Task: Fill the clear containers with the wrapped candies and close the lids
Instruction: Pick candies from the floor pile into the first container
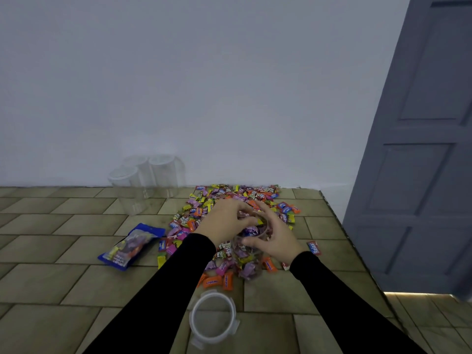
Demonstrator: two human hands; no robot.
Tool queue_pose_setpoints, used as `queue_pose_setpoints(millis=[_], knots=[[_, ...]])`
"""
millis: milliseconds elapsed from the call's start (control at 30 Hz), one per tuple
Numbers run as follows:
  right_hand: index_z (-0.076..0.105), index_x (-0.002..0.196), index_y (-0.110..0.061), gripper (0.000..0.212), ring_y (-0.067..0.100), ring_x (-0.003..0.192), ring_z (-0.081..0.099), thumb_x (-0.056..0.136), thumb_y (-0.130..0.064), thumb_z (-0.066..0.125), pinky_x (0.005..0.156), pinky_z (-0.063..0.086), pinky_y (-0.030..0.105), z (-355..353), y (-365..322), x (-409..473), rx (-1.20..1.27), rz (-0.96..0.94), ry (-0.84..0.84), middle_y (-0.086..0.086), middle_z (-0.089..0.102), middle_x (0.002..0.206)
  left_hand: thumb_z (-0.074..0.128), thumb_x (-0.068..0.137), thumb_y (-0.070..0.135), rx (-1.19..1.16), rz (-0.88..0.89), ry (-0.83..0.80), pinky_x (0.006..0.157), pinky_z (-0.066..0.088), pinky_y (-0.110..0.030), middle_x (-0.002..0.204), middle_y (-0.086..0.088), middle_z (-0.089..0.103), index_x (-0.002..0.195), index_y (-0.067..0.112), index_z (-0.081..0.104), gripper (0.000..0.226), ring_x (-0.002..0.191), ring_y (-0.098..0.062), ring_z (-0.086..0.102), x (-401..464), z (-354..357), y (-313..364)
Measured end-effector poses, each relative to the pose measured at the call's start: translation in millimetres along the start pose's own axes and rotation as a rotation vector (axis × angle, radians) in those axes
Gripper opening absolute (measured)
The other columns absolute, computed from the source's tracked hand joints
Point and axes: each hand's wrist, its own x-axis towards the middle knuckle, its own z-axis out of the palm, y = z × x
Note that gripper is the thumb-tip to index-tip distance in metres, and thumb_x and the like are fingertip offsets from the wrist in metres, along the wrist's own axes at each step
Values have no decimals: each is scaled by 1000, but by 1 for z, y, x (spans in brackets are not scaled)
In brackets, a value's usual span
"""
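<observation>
Candies (224, 200), glossy crinkled wrappers in pink, orange, yellow and purple, lie heaped on my tiled worktop (63, 284) by the wall; a clear round jar (249, 254) amid them is nearly full. My left hand (224, 222) pinches sweets over its mouth, right hand (277, 237) curls around its rim. Round clear lid (213, 319) lies nearer me
</observation>
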Motion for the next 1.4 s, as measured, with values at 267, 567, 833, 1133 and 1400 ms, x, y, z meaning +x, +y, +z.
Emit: queue_pose_setpoints(millis=[267, 567, 833, 1133, 1400], knots=[[40, 142, -31, 107, 2, 124, 48, 50, -68, 81, 107, 41, 37, -5, 7, 6, -105, -7, -18, -15, 52, 136, 64, 92, 23, -123, 54, 45, 73, 41, -6, 94, 16, 66, 109, 27, 72, 20, 84, 7, 58, -1, -2, -7], [35, 145, -26, 106, 5, 126, 46, 56, -51, 87, 103, 38, 25, -1, 11, 5, -30, 22, 8, -12, 46, 140, 67, 89, 27, 4, 77, -84, 78, 44, -20, 99, 7, 72, 96, 19, 77, 14, 84, -6, 61, 2, 0, -4], [45, 133, -21, 80, -7, 109, 51, 65, -24, 88, 80, 34, -5, 11, 12, -3, 69, 9, 97, -16, 55, 121, 59, 91, 32, 82, 111, 322, 68, 36, -24, 79, 10, 57, 86, 25, 64, 10, 74, -8, 48, -24, -11, -5], [44, 129, -18, 80, 8, 107, 55, 63, -26, 89, 74, 44, 2, 27, 14, -13, 98, 34, 153, -4, 56, 120, 70, 85, 38, 464, -396, -626, 69, 52, -29, 75, -1, 62, 99, 11, 69, 31, 75, -19, 64, -64, 16, -43], [44, 124, -23, 77, 5, 106, 55, 61, -24, 90, 72, 43, -1, 35, 12, -17, 120, 22, 213, -8, 55, 117, 60, 90, 17, 469, -368, -510, 88, 54, -36, 112, -7, 68, 114, 11, 65, 25, 102, -24, 65, -77, 52, -68]])
